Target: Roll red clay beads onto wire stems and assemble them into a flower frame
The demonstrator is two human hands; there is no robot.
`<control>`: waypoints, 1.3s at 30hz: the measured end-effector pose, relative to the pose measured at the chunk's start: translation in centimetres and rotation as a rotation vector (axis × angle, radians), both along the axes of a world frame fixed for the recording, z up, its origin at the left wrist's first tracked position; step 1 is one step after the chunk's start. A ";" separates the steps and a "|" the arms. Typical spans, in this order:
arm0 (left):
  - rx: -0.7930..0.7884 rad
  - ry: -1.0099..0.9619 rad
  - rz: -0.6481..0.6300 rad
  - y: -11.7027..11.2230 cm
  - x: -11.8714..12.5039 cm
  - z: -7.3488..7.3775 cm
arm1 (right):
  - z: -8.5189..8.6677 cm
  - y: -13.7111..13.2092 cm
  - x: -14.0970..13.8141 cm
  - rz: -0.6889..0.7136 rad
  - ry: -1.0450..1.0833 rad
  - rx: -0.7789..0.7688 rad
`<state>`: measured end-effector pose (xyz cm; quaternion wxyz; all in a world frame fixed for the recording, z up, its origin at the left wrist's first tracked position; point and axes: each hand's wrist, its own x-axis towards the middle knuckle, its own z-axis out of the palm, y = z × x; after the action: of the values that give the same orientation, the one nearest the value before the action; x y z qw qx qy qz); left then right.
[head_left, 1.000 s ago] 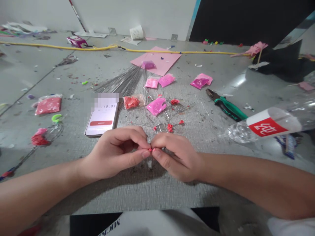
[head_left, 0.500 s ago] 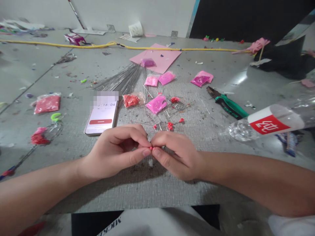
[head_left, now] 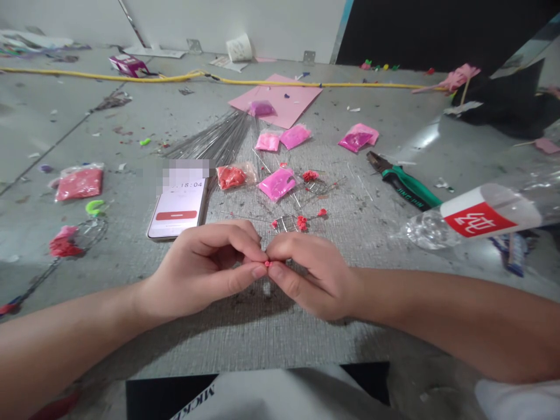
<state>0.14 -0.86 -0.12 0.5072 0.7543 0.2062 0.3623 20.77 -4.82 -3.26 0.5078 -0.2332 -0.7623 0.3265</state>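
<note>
Between my fingertips is a tiny piece of red clay (head_left: pixel 268 264). My left hand (head_left: pixel 210 265) pinches it from the left, thumb and forefinger closed. From the right, my right hand (head_left: pixel 312 274) pinches the same piece, and the fingertips of both hands meet. Just beyond them lies a bent wire piece with red clay blobs (head_left: pixel 301 222). Another wire shape with a red clay flower (head_left: pixel 310 175) sits behind it. Bags of red clay (head_left: pixel 231 177) and pink clay (head_left: pixel 277 184) lie farther up the table.
A phone (head_left: pixel 177 201) showing a timer lies left of centre, beside a bundle of thin wires (head_left: pixel 214 140). Green-handled pliers (head_left: pixel 405 184) and a plastic bottle (head_left: pixel 476 213) lie at the right. A wire piece with red and pink clay (head_left: pixel 65 244) is at the left. A yellow cord (head_left: pixel 170 76) crosses the back.
Both hands keep nearly the same pinch on the red clay. The whole view has shifted very slightly.
</note>
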 end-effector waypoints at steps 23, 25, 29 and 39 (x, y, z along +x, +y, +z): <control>0.186 0.045 -0.054 0.6 -0.2 0.5 | 0.1 0.1 0.3 0.033 -0.032 -0.042; 0.187 0.048 -0.055 0.7 -0.2 0.6 | 0.1 0.1 0.3 0.029 -0.032 -0.042; 0.185 0.050 -0.059 0.7 -0.1 0.6 | 0.1 0.1 0.3 0.028 -0.039 -0.048; 0.182 0.069 -0.067 0.8 -0.2 0.7 | 0.0 0.0 0.4 0.044 -0.052 -0.083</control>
<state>-0.07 -0.05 0.56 0.4412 0.8158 0.1644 0.3360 21.12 -4.84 -3.24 0.4706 -0.2455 -0.7660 0.3627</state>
